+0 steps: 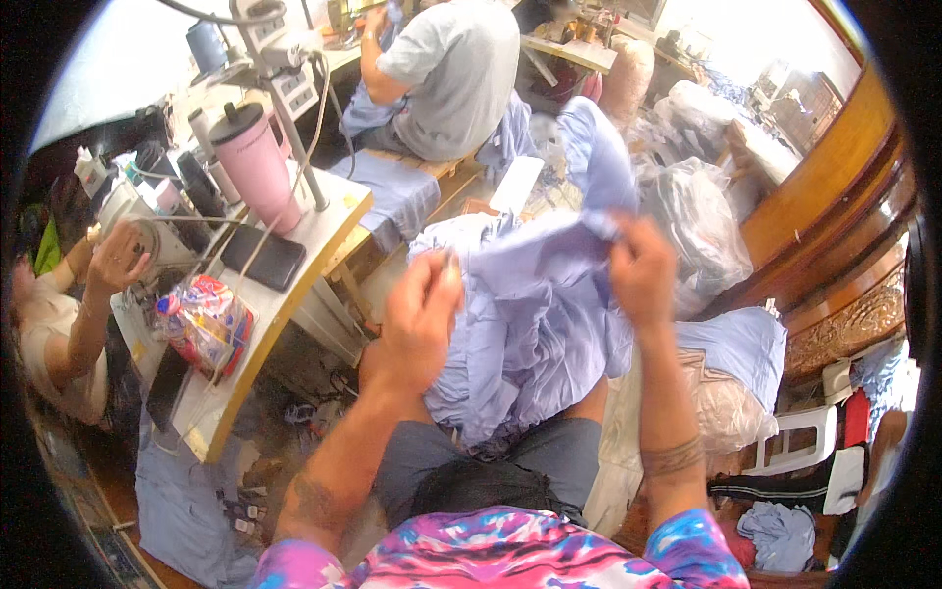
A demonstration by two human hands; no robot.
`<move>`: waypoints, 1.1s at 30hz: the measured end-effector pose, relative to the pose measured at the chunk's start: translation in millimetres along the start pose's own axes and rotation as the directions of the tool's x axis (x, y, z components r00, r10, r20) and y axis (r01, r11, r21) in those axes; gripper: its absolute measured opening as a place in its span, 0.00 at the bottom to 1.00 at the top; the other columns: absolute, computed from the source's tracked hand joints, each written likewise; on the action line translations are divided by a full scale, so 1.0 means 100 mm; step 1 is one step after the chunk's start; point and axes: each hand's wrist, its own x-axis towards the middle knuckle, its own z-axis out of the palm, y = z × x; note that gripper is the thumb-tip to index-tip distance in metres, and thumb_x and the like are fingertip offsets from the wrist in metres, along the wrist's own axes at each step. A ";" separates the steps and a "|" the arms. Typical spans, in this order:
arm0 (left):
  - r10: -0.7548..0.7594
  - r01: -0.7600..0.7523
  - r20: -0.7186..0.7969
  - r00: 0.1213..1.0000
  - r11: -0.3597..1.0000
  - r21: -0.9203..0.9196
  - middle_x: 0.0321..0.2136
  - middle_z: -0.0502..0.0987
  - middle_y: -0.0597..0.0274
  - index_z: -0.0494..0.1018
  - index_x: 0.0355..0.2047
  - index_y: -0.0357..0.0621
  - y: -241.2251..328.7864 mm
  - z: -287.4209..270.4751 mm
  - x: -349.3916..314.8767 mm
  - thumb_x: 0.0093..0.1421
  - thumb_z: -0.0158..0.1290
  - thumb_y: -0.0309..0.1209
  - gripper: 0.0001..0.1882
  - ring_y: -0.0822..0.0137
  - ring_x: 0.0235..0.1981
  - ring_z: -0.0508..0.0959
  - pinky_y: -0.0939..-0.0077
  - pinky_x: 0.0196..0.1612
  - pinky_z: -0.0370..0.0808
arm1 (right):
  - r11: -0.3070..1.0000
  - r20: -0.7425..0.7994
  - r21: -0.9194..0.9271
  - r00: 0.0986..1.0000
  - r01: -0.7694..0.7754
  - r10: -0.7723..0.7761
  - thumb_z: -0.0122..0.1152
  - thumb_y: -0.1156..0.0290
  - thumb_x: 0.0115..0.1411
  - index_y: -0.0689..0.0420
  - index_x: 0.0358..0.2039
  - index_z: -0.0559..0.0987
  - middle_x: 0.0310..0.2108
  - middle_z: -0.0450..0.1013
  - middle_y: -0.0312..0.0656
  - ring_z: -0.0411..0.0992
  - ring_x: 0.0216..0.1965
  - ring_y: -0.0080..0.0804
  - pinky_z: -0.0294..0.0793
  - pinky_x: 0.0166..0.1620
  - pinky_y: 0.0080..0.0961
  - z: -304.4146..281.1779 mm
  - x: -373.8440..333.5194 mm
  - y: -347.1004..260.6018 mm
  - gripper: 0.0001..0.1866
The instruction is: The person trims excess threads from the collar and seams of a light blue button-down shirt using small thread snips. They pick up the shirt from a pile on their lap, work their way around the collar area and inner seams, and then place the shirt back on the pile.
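Observation:
A light blue piece of fabric is stretched between my two hands above my lap. My left hand is closed, pinching its left end between thumb and fingers. On the other end, my right hand is closed too, somewhat smeared by motion. A flap of the cloth sticks up beyond my right hand. Below and behind, a rumpled heap of light blue cloth lies across my lap and between my knees. The fingertips of both hands are partly hidden by the fabric.
At the left, a worktable carries a pink tumbler, a black phone and a colourful plastic bag. A co-worker in grey sits ahead; another person's hand is far left. Plastic bags and a white stool stand right.

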 end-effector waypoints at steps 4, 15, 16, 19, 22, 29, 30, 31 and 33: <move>-0.052 0.045 0.012 0.999 0.943 0.328 0.25 0.71 0.71 0.73 0.49 0.39 -0.79 -0.21 -0.78 0.72 0.48 0.35 0.13 0.78 0.22 0.67 0.79 0.26 0.66 | 0.999 0.272 -0.045 0.962 0.003 0.009 0.59 0.75 0.54 0.57 0.47 0.82 0.36 0.75 0.49 0.74 0.37 0.53 0.75 0.46 0.44 0.57 -1.41 0.29 0.19; -0.149 0.114 0.038 0.988 0.875 0.471 0.38 0.80 0.40 0.71 0.53 0.36 -1.17 -0.11 -1.48 0.71 0.48 0.31 0.15 0.41 0.39 0.81 0.55 0.41 0.76 | -0.537 0.932 0.320 0.158 -0.780 0.325 0.60 0.58 0.70 0.55 0.48 0.77 0.39 0.77 0.33 0.75 0.40 0.23 0.74 0.43 0.24 0.62 -2.45 -1.02 0.15; -0.140 0.098 0.054 0.989 0.874 0.476 0.38 0.80 0.40 0.71 0.53 0.36 -1.16 -0.09 -1.47 0.71 0.48 0.31 0.15 0.41 0.39 0.81 0.55 0.41 0.76 | -0.540 0.919 0.358 0.185 -0.762 0.348 0.60 0.58 0.70 0.54 0.47 0.78 0.39 0.77 0.33 0.75 0.40 0.23 0.74 0.43 0.24 0.66 -2.45 -1.04 0.14; -0.147 0.089 0.084 0.986 0.873 0.480 0.38 0.80 0.39 0.71 0.53 0.36 -1.12 -0.03 -1.44 0.71 0.47 0.31 0.15 0.40 0.39 0.81 0.55 0.41 0.76 | -0.542 0.912 0.385 0.216 -0.747 0.350 0.60 0.60 0.70 0.53 0.45 0.80 0.39 0.78 0.32 0.75 0.40 0.20 0.73 0.45 0.25 0.76 -2.51 -0.99 0.11; -0.195 0.133 0.086 0.977 0.873 0.469 0.38 0.80 0.39 0.70 0.54 0.37 -1.08 0.01 -1.42 0.71 0.47 0.31 0.15 0.40 0.39 0.81 0.56 0.40 0.76 | -0.567 0.903 0.405 0.216 -0.717 0.371 0.60 0.61 0.71 0.52 0.43 0.81 0.38 0.78 0.31 0.75 0.39 0.20 0.73 0.46 0.26 0.75 -2.45 -1.02 0.10; -0.284 0.243 0.032 0.958 0.868 0.433 0.35 0.80 0.41 0.70 0.54 0.38 -1.02 0.06 -1.45 0.72 0.47 0.33 0.15 0.46 0.36 0.83 0.59 0.38 0.76 | -0.581 0.894 0.425 0.219 -0.694 0.392 0.60 0.63 0.71 0.52 0.41 0.81 0.38 0.78 0.31 0.74 0.38 0.20 0.73 0.46 0.27 0.78 -2.48 -1.02 0.08; -0.297 0.260 0.026 0.954 0.872 0.414 0.33 0.79 0.48 0.70 0.54 0.37 -1.02 0.06 -1.45 0.72 0.47 0.33 0.15 0.56 0.33 0.80 0.64 0.36 0.75 | -0.593 0.900 0.418 0.225 -0.689 0.374 0.60 0.63 0.71 0.52 0.41 0.81 0.38 0.78 0.31 0.74 0.38 0.20 0.73 0.45 0.27 0.79 -2.49 -1.01 0.08; -0.311 0.278 0.021 0.950 0.876 0.394 0.31 0.78 0.54 0.69 0.54 0.37 -1.03 0.06 -1.45 0.72 0.48 0.33 0.16 0.65 0.31 0.77 0.70 0.35 0.73 | -0.604 0.906 0.410 0.230 -0.683 0.355 0.60 0.63 0.71 0.52 0.41 0.81 0.37 0.78 0.31 0.74 0.38 0.20 0.73 0.45 0.26 0.79 -2.50 -1.00 0.07; -0.326 0.299 0.013 0.945 0.883 0.362 0.29 0.76 0.63 0.69 0.54 0.37 -1.03 0.05 -1.45 0.72 0.48 0.34 0.16 0.75 0.28 0.72 0.77 0.32 0.71 | -0.626 0.914 0.399 0.239 -0.670 0.327 0.60 0.63 0.71 0.52 0.41 0.81 0.37 0.78 0.31 0.74 0.38 0.20 0.73 0.44 0.26 0.82 -2.53 -0.98 0.08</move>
